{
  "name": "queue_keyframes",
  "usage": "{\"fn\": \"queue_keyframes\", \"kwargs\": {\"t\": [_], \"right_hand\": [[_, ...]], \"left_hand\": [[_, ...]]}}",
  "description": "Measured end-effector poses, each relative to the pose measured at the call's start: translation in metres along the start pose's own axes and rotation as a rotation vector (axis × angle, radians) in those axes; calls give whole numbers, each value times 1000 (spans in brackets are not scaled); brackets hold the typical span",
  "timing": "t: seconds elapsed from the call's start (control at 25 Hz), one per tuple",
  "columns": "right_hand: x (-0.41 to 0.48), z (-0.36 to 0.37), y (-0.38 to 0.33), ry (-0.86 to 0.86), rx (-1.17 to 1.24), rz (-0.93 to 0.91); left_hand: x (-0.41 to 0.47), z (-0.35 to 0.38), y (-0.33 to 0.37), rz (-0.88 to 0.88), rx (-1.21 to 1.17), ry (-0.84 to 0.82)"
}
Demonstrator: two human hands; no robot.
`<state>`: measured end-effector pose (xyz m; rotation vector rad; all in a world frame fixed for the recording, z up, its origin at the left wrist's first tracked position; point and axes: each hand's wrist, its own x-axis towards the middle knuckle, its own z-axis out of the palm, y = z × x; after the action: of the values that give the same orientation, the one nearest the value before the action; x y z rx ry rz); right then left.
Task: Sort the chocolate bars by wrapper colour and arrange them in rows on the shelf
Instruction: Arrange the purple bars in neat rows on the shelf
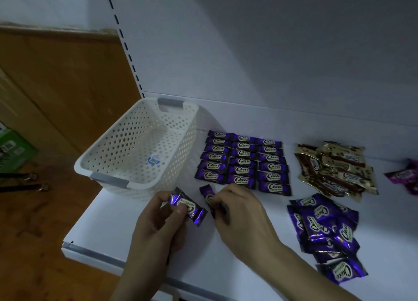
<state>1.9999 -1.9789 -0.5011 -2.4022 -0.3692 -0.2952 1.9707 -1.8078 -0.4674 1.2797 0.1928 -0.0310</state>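
**Two hands, each holding a purple "Choco" bar, at a white shelf**

On a white shelf (126, 228), purple bars (243, 161) lie flat in a neat block of three columns with six in each, eighteen in all. Each wrapper reads "Choco" in white script; the smaller print under it is too small to read.

Just in front of the block, the left hand (156, 223) grips one purple bar (188, 207) between thumb and curled fingers, lifted off the shelf and tilted. The right hand (242, 214) pinches a second purple bar (208, 195), whose far end points toward the block.

To the right, a loose heap of purple bars (325, 233) overlaps too much to count; "Choco" shows on several. Behind it sits a heap of gold-and-brown bars (334, 169), also overlapping. One magenta wrapper (404, 176) shows at the right edge.

A white perforated basket (135, 147) stands at the left end of the shelf, with a blue barcode sticker (153, 160) inside, its text unreadable.
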Motion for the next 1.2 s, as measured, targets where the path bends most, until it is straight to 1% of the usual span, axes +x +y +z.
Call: {"fn": "queue_keyframes", "kwargs": {"t": [0.12,0.4,0.6,0.76,0.92,0.96,1.0,1.04,1.08,1.12,1.16,1.2], "right_hand": [[6,1,-3,24,-36,-42],[16,16,8,167,-76,-122],[19,21,10,155,-98,-181],[19,21,11,157,-104,-188],[18,15,5,158,-119,-242],[17,11,1,189,-62,-203],[16,3,-4,216,64,-109],[15,-9,-11,212,248,26],[13,-20,-16,131,458,151],[10,-29,-20,6,693,243],[6,-36,-24,-98,766,259],[1,-41,-26,-146,745,241]], "left_hand": [[-3,-3,-4,45,36,-30],[-6,-9,-8,71,11,-67],[-4,-9,-9,35,27,-45],[-4,-8,-9,64,61,-44],[-5,-6,-7,74,86,-52],[-5,-6,-8,72,92,-45],[-4,-6,-9,70,93,-35],[-3,-5,-11,67,93,-34],[-2,-5,-12,66,97,-41],[-1,-4,-13,70,109,-51],[1,-2,-14,79,126,-64],[2,3,-14,86,136,-86]]}}
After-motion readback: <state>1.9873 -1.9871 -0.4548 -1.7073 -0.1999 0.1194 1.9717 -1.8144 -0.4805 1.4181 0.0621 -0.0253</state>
